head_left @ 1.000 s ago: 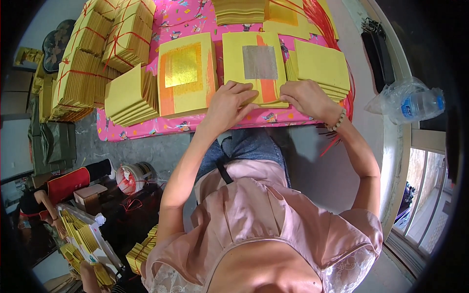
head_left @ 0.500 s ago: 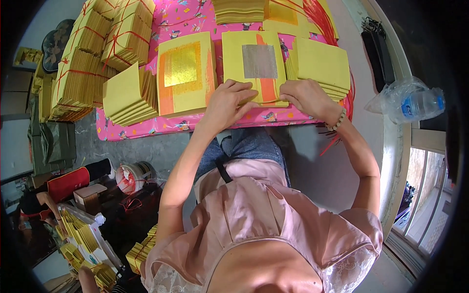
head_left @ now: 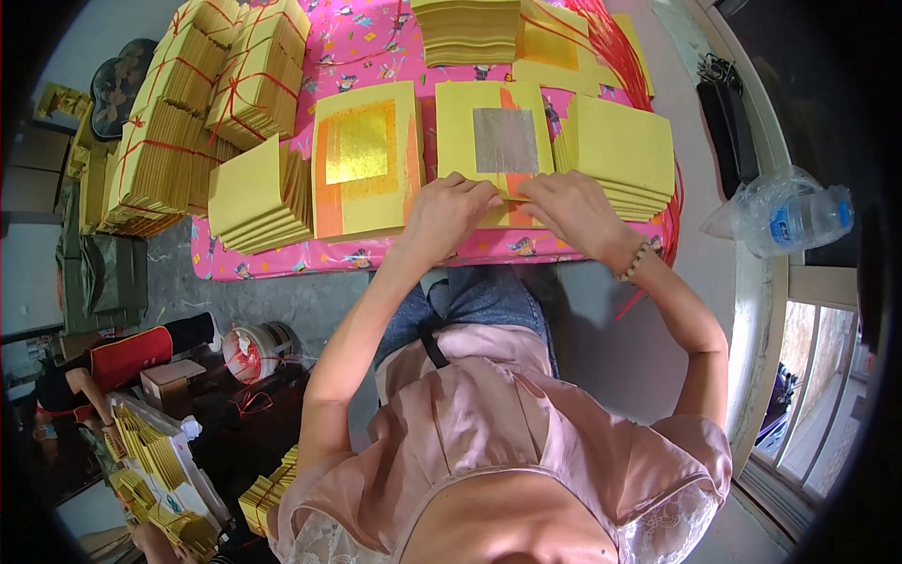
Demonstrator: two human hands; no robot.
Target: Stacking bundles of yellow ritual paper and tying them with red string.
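A yellow paper sheet [head_left: 460,127] with a silver square and an orange stripe lies on top of a stack in front of me. My left hand [head_left: 449,214] pinches its near edge on the left, fingers curled. My right hand [head_left: 575,214], with a beaded bracelet at the wrist, pinches the same edge further right. Between the hands this edge is bent up and over. Left of it lies a stack of yellow sheets [head_left: 399,141] with a gold square. Folded yellow papers [head_left: 246,193] fan out at the far left, and more folded papers [head_left: 625,146] sit on the right.
A pink patterned cloth [head_left: 362,38] covers the table. Red-tied bundles [head_left: 169,155] stand at the left, red strings [head_left: 672,211] hang at the right edge. A bagged bottle [head_left: 799,221] lies right. A bucket [head_left: 272,348] and a person [head_left: 132,357] handling yellow papers are lower left.
Both hands have drawn closer together along the sheet's near edge, and that edge is now folded up further. The view has shifted slightly, so the table sits lower.
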